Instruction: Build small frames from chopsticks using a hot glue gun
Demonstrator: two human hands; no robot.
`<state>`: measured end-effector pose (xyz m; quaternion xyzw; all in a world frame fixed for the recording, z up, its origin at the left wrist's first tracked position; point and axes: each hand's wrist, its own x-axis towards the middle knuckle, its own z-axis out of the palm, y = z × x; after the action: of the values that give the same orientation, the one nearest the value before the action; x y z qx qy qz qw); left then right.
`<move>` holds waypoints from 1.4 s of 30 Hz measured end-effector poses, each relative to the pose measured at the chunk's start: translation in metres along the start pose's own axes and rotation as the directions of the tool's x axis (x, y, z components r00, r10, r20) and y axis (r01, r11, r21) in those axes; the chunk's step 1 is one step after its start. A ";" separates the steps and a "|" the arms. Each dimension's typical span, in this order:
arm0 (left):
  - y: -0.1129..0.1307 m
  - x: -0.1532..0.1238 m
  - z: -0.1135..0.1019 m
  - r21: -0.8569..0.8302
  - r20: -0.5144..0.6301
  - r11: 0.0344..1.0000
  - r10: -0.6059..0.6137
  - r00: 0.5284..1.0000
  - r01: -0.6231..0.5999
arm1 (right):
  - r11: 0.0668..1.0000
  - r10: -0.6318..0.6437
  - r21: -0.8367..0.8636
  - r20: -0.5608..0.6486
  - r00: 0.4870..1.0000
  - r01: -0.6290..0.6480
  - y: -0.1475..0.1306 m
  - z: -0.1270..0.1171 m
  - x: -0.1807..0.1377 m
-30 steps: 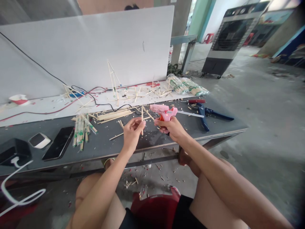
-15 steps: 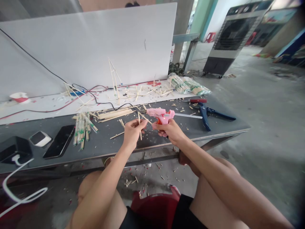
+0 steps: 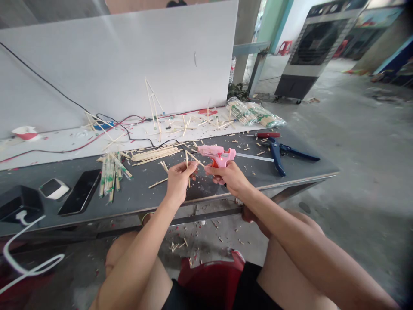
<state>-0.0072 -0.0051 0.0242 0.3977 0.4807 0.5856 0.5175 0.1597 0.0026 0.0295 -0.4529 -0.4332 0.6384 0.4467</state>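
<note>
My left hand [image 3: 178,181] is closed, pinching a thin wooden stick [image 3: 186,157] that stands nearly upright over the table's front part. A second stick [image 3: 197,160] slants from its upper end down to my right hand [image 3: 232,176], whose thumb and finger pinch the lower end. That same hand is wrapped round the handle of a pink hot glue gun [image 3: 211,151], nozzle pointing left, with a clear glue stick [image 3: 254,157] jutting from its back. Where the two sticks meet, they appear to touch at the tips. Several loose sticks [image 3: 158,183] lie just left of my left hand.
Behind are a pile of long sticks [image 3: 158,154] and a small stick frame [image 3: 151,103]. Wrapped sticks [image 3: 111,174], a phone [image 3: 80,191] and a black box [image 3: 21,202] lie left. Blue cutters [image 3: 276,157], a red-handled tool [image 3: 267,134] and bagged sticks [image 3: 254,114] lie right.
Both hands hold the same sticks and glue gun in almost the same place. Only a slight shift of the whole view shows.
</note>
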 end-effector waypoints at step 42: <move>0.003 -0.002 -0.008 0.192 -0.022 0.978 0.089 0.996 -0.083 | 0.999 -0.028 0.018 -0.010 1.000 0.028 -0.003 -0.007 0.004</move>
<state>-0.0153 -0.0081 0.0255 0.4570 0.5248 0.5645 0.4440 0.1664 0.0081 0.0298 -0.4458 -0.4317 0.6338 0.4618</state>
